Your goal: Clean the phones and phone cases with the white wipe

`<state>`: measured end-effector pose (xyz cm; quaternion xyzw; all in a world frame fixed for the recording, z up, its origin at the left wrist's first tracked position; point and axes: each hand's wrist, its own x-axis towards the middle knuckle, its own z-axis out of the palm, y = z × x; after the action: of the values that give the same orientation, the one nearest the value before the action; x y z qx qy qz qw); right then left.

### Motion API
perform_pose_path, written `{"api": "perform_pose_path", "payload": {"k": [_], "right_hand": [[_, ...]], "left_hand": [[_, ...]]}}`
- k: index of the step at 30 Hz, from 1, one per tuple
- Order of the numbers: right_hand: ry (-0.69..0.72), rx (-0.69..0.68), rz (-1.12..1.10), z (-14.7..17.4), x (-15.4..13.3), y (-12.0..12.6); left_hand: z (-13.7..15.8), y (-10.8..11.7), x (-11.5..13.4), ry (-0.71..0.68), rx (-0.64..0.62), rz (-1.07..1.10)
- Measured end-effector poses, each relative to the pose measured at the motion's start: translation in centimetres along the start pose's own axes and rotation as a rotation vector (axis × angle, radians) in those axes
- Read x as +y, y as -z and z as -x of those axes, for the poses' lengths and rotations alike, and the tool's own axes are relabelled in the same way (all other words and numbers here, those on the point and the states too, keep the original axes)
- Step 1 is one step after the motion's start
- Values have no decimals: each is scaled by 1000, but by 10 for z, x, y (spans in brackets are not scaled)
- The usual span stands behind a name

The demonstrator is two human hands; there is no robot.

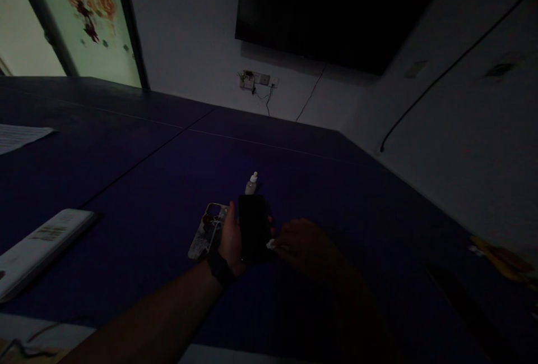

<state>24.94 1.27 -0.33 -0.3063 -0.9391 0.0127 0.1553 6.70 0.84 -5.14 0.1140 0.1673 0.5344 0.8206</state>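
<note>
My left hand (232,239) is wrapped round a dark smartphone (253,228), its black face turned up toward me. At the phone's lower right edge, my right hand (299,240) pinches a small white wad (271,244), perhaps tissue or cotton; it is too dim to tell which. A patterned phone case (207,235) lies on the table, just left of my left hand. Beyond the phone's top end stands a small bottle (251,185) with a white cap. My left wrist wears a black band.
The dark blue table (168,179) reaches to the wall. A long white box (46,246) lies at the left, with a sheet of paper (23,137) behind it. Something yellow (502,257) lies at the far right. A large screen (336,10) hangs above wall sockets (258,79).
</note>
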Motion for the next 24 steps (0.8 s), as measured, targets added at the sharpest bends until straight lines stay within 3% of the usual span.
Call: {"api": "perform_pose_path", "payload": {"k": [4, 12, 15, 20, 24], "right_hand": [[94, -15, -102, -2, -3, -3], [11, 280, -4, -5, -3, 1], [130, 218, -13, -7, -11, -1], [195, 86, -133, -4, -26, -2], [123, 103, -97, 3, -25, 3]], "left_hand": [[-1, 0, -1, 19, -2, 32], [1, -6, 1, 18, -1, 89], [-1, -1, 1, 7, -31, 55], [-5, 5, 4, 16, -31, 42], [-6, 3, 4, -3, -59, 44]]}}
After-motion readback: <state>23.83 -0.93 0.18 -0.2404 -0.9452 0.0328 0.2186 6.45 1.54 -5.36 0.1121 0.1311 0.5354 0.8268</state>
